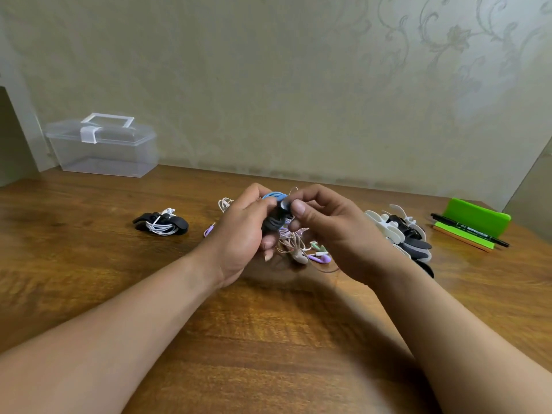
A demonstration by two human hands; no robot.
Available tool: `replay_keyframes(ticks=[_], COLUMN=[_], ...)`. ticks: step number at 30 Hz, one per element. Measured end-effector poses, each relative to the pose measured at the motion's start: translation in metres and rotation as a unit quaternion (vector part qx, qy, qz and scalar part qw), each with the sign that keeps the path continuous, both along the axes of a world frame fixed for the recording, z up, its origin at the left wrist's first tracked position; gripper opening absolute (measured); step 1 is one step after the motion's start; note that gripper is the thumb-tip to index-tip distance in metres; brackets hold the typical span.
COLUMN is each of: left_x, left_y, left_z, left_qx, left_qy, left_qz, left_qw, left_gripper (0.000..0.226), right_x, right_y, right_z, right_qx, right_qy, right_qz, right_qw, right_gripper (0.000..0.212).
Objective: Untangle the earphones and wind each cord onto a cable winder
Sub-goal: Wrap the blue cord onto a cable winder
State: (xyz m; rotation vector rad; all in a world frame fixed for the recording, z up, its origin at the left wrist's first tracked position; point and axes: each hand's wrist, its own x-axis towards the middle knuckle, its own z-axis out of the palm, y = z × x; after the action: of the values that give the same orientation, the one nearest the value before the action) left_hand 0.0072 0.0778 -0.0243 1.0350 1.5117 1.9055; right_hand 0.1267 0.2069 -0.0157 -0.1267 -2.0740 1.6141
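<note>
While one wound winder (161,225) lies aside, left hand (242,234) and right hand (333,231) grip one blue-corded black winder (274,223).

Our left hand (242,234) curls round its hold; our right hand (325,231) pinches with thumb and forefinger just beside that grip.

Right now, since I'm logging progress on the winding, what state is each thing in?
Black winder, held in both hands, blue cord looped on it.
Left hand, grips the black winder.
Right hand, pinches the black winder's top.
White earphones, wound on another winder, on the table.
Remaining earphones, tangled on the table.
Spare winders, piled, empty.
Clear box, lid shut.
</note>
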Motion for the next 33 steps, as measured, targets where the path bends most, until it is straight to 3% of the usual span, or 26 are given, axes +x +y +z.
replay_keyframes(ticks=[3, 7, 9, 19, 28, 33], left_x=[-0.001, -0.002, -0.001, -0.005, -0.008, -0.008], left_y=[-0.002, -0.003, -0.002, -0.006, -0.003, -0.002], left_z=[0.001, -0.001, -0.002, 0.001, -0.005, -0.007], left_qx=[0.005, -0.025, -0.036, -0.043, -0.082, -0.083], left_qy=[-0.003, -0.02, -0.039, -0.11, -0.098, -0.093], left_qz=[-0.006, 0.005, 0.005, -0.068, -0.072, -0.072], left_qw=[1.0, 0.999, 0.999, 0.991, 0.989, 0.99], left_gripper=[0.014, 0.015, 0.016, 0.014, 0.019, 0.033], right_x=[0.001, 0.0, -0.002, 0.001, 0.0, -0.006], right_y=[0.004, -0.003, -0.004, -0.003, -0.007, -0.015], right_z=[-0.001, -0.006, -0.007, -0.001, -0.003, -0.008], right_qx=[0.002, 0.187, 0.217, 0.076, 0.144, 0.135], right_qy=[-0.003, -0.01, -0.029, -0.035, -0.057, -0.025], right_qz=[0.025, -0.028, -0.032, 0.031, 0.022, -0.06], right_qw=[1.0, 0.982, 0.975, 0.996, 0.988, 0.989], right_gripper=[0.016, 0.007, 0.005, 0.013, 0.016, 0.024])
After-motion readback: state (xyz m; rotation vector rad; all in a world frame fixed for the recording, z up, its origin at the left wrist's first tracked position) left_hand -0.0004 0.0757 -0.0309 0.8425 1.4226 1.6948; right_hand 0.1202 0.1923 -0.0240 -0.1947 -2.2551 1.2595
